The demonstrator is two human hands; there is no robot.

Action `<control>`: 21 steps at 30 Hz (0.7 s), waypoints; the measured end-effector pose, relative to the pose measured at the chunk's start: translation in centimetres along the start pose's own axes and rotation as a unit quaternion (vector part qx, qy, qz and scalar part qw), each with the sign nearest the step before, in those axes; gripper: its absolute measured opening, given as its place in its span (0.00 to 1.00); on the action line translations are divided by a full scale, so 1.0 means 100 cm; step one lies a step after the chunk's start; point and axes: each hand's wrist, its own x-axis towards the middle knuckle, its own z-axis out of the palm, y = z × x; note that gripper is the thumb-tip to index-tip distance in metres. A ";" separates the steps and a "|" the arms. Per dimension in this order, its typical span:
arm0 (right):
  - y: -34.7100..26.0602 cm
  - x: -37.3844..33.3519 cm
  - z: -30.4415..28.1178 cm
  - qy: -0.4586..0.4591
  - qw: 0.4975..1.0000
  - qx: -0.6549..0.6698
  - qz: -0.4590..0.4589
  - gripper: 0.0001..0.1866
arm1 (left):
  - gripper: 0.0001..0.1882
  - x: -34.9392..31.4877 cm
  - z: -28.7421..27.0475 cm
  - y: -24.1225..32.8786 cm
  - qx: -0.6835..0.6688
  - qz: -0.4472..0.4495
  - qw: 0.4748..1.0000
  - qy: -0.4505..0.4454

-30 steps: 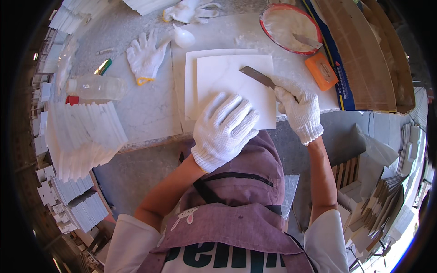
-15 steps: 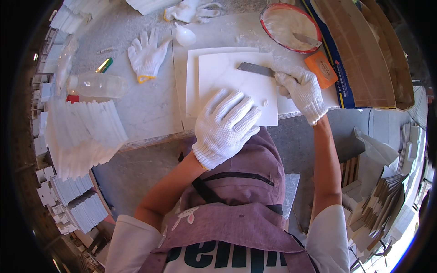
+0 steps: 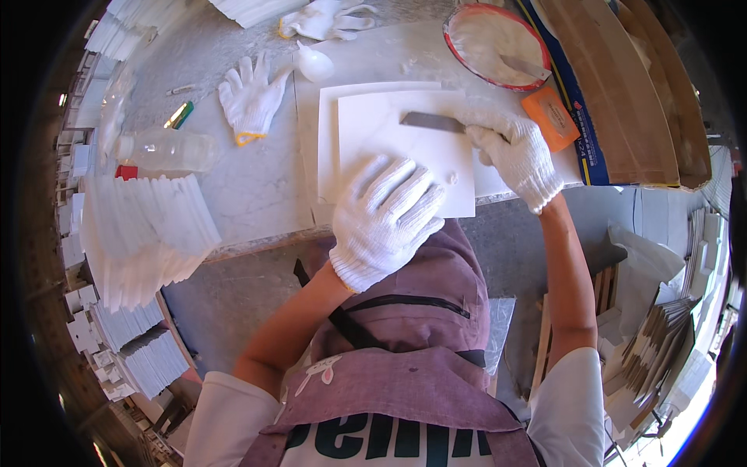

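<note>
Two square white tiles (image 3: 373, 124) lie stacked a little askew at the table's front edge. On the upper one, my gloved left hand (image 3: 385, 218) rests flat near the front, fingers stretched out. My gloved right hand (image 3: 513, 156) is closed round the handle end of a putty knife (image 3: 434, 122) at the tiles' right edge; its grey blade points left over the upper tile. Whether the blade touches the surface I cannot tell. A small pale blob (image 3: 453, 178) sits on the tile between my hands.
A red-rimmed bowl of pale paste (image 3: 494, 39) holds another scraper. Beside it lie an orange block (image 3: 549, 118) and a cardboard box (image 3: 615, 86). Spare gloves (image 3: 254, 101), a white bulb (image 3: 315, 62), a clear bottle (image 3: 171, 149) and stacked tiles (image 3: 148, 233) occupy the left side.
The putty knife and my right hand have shifted slightly, the blade moving a little left and down. My right elbow has swung outward. The left hand stays in place.
</note>
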 end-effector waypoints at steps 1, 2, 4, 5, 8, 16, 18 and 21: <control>0.002 -0.004 -0.002 -0.023 0.999 0.004 0.024 0.14 | 0.19 -0.001 0.001 0.000 -0.001 -0.001 1.000 0.001; 0.001 -0.006 -0.002 -0.029 0.999 0.012 0.023 0.14 | 0.19 -0.001 0.001 0.000 0.000 0.000 1.000 0.000; -0.005 -0.010 -0.004 -0.039 0.999 0.029 0.022 0.14 | 0.19 -0.001 0.001 -0.001 0.000 0.006 1.000 -0.003; -0.002 -0.008 -0.003 -0.034 0.999 0.028 0.022 0.14 | 0.19 -0.001 0.000 0.000 0.003 0.005 1.000 -0.004; 0.006 -0.003 -0.001 -0.020 0.999 0.035 0.026 0.14 | 0.19 0.000 -0.001 0.000 0.010 0.005 1.000 -0.009; 0.064 -0.082 -0.025 0.047 0.882 0.469 -0.009 0.21 | 0.21 0.010 -0.015 -0.001 -0.073 -0.072 0.995 -0.022; 0.071 -0.105 -0.012 0.132 0.799 0.587 0.024 0.25 | 0.26 0.018 -0.016 0.005 -0.015 -0.109 0.993 -0.054; 0.078 -0.119 0.013 0.111 0.707 0.698 0.026 0.30 | 0.31 0.034 -0.012 0.021 0.052 -0.088 0.986 -0.132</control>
